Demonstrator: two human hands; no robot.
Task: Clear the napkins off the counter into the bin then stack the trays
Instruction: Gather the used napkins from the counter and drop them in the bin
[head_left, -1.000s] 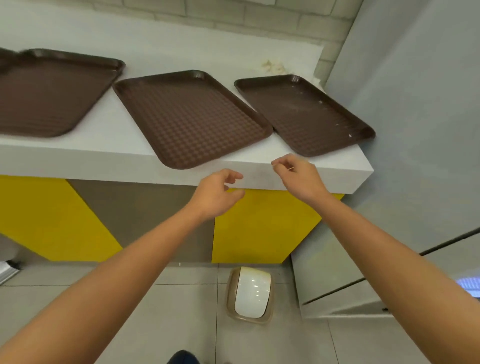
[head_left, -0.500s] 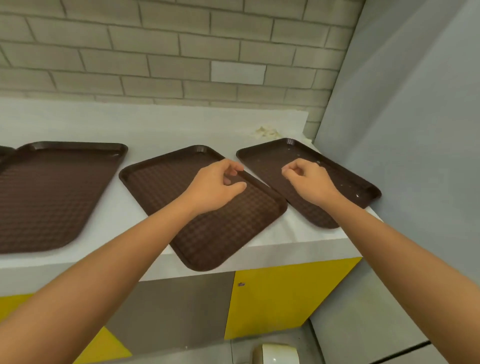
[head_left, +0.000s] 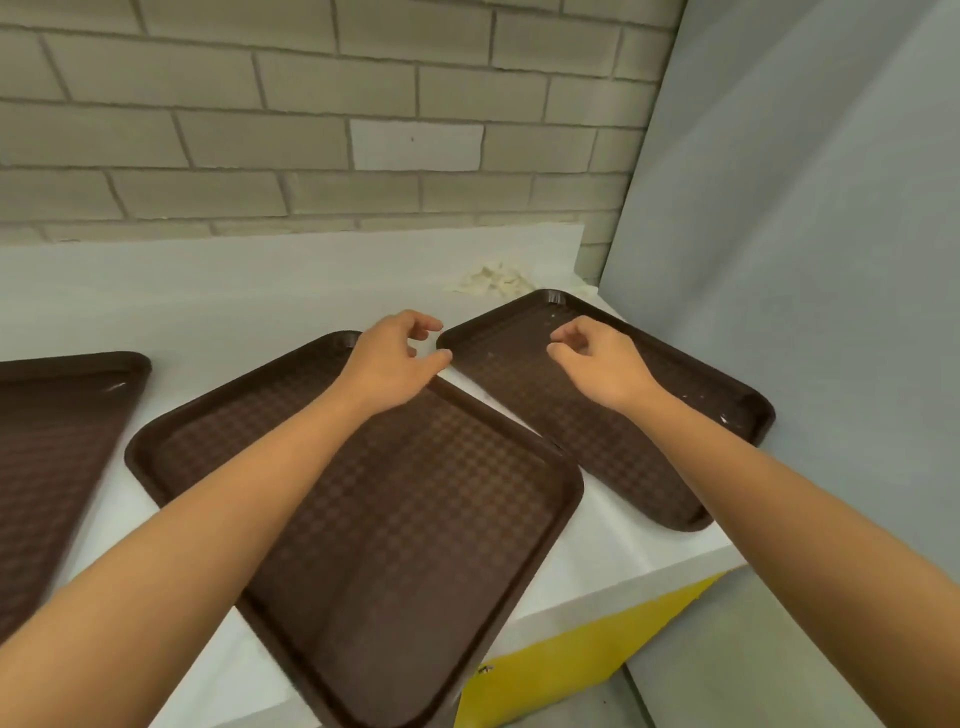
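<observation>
left hand (head_left: 390, 358): above the far corner of the middle tray (head_left: 415, 545), fingers loosely curled, thumb out, nothing in it; cannot tell if it touches the rim
right hand (head_left: 597, 364): above the right tray (head_left: 597, 457), fingers loosely curled toward the thumb, holding nothing
hands vs each other: apart, side by side, both forearms reaching in from the near edge
napkins (head_left: 493, 280): crumpled pale pile on the tabletop (head_left: 208, 306), at the back near the brick wall (head_left: 311, 130), just beyond the far corner of the right tray (neither hand is on them)
middle tray: brown, flat on the tabletop, angled, its near end sticks out past the front edge
right tray: brown, flat, by the grey panel (head_left: 805, 260), its far corner close to the middle tray's; a few white specks (head_left: 724, 415) on its right side
left tray (head_left: 52, 441): brown, flat, cut off by the left edge, apart from the middle one
trays overall: three side by side, none stacked
cabinet front (head_left: 571, 670): yellow, below the tabletop edge
</observation>
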